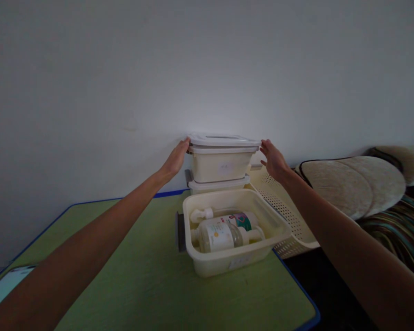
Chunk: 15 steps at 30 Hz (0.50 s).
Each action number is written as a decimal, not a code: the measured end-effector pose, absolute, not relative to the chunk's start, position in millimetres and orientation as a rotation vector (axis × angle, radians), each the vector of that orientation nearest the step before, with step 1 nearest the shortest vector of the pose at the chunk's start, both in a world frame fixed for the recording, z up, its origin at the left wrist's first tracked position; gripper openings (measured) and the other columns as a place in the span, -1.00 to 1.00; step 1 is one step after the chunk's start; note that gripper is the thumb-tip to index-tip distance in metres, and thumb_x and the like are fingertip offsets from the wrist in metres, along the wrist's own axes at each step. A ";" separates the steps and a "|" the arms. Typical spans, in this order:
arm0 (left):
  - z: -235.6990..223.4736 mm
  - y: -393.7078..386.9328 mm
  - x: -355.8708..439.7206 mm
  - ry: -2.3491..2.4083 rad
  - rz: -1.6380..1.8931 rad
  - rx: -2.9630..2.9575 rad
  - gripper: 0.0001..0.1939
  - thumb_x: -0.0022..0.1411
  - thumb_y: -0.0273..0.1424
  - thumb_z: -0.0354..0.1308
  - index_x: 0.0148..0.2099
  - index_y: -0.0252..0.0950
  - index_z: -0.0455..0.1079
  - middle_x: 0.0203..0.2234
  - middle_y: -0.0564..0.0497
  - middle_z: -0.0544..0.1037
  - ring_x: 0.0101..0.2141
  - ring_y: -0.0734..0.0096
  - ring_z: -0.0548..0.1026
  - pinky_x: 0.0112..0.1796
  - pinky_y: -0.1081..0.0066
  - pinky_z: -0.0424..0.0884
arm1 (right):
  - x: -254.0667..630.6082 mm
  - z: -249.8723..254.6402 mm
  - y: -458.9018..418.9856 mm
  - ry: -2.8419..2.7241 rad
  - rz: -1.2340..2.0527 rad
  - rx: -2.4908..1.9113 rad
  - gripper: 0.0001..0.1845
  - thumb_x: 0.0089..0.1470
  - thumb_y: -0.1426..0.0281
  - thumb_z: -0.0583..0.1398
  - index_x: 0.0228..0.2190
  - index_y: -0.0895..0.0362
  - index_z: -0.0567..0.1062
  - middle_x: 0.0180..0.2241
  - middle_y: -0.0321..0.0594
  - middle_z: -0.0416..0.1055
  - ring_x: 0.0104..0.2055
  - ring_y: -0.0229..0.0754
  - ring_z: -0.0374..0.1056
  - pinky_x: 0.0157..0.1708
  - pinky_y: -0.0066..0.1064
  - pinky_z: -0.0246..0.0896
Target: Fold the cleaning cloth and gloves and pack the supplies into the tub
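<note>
My left hand pinches the left edge of a white lid. At the lid's right edge, the fingertips of my right hand grip it while the lower fingers hang apart. The lid sits on or just above the rim of a cream storage box; whether it touches is hard to tell. That box stands on another lidded box, mostly hidden. In front is an open cream box with a grey side latch. Inside it lie a clear pump bottle and a white bottle.
Everything stands on a green table with a blue edge, against a pale wall. A perforated cream basket is to the right, beside cushions and striped fabric. A pale flat object lies at the lower left.
</note>
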<state>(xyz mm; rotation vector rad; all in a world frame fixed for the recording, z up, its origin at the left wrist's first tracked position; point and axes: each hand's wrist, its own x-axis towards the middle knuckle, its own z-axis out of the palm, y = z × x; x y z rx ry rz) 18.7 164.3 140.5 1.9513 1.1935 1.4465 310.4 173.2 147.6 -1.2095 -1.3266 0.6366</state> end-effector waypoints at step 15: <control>128.2 104.6 3.8 0.895 1.595 2.294 -0.42 0.30 -0.07 -0.24 0.27 -0.19 -0.02 0.26 0.02 -0.02 0.26 0.26 -0.16 0.19 0.07 -0.31 | 328.7 135.4 110.0 -1.345 0.530 -0.967 -0.52 0.03 -0.07 -0.05 -0.06 -0.24 0.32 0.19 -0.43 0.09 0.24 -0.03 -0.05 0.07 0.07 0.00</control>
